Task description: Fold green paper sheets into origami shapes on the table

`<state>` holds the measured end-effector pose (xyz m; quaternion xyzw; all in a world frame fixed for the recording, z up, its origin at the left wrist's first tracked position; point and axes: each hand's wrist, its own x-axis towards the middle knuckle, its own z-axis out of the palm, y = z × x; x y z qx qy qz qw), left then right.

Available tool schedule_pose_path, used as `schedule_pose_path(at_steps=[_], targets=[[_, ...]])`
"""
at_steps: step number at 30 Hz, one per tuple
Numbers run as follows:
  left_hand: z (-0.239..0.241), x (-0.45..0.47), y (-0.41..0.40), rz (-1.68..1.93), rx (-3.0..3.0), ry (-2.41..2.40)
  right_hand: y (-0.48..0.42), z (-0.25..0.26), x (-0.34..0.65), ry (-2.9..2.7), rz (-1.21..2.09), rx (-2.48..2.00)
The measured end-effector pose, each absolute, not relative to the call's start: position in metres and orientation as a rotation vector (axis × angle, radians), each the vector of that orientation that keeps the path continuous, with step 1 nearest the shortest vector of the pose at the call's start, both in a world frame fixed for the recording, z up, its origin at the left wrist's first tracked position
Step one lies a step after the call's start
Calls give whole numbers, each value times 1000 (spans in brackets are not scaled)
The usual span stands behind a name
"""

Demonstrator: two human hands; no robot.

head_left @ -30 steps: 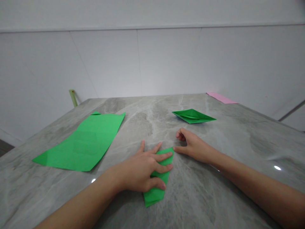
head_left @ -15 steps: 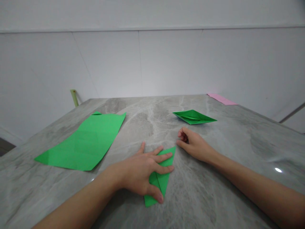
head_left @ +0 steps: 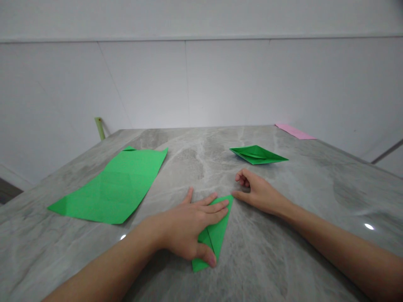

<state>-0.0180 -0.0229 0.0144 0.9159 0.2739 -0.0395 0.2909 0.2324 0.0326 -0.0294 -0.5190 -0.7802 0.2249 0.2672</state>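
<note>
A small folded piece of green paper (head_left: 217,233) lies on the table in front of me, with a crease line running across its face. My left hand (head_left: 193,224) presses flat on it, fingers spread, covering its left part. By the paper's far right corner is my right hand (head_left: 253,188). Its thumb tip meets or nearly meets that corner, while its other fingers curl loosely, apart from the thumb, with nothing between them. Beyond the right hand sits a folded green paper shape (head_left: 258,155), pointed at both ends.
A larger green paper sheet (head_left: 116,186) with slightly raised corners lies on the left. Pink paper (head_left: 295,131) rests at the far right edge of the grey marbled table (head_left: 201,142). Behind stands a white wall (head_left: 201,84), with a light green object (head_left: 100,128) at the back left.
My right thumb has come down slightly toward the paper's corner. My left index finger has drawn closer to its neighbour; that hand stays on the paper. The whole view has shifted a little.
</note>
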Motion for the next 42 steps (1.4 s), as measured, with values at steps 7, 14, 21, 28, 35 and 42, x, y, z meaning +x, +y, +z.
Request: schedule_pose_path(at_steps=[7,14,21,28,35,42], targets=[[16,-16,-22,-148,2433,740,36,-29,233,-2079,671,-1434],[15,-17,-23,-120,2440,729,36,-31,232,-2036,650,-1445],[15,-17,-23,-93,2470,736,36,-28,231,-2053,687,-1458],[15,-17,-22,-114,2457,742,36,-30,232,-2055,682,-1448],[14,-19,-22,-108,2451,734,38,-31,233,-2034,751,-1427],[8,-19,-21,-90,2489,789,38,-36,232,-1990,662,-1436]])
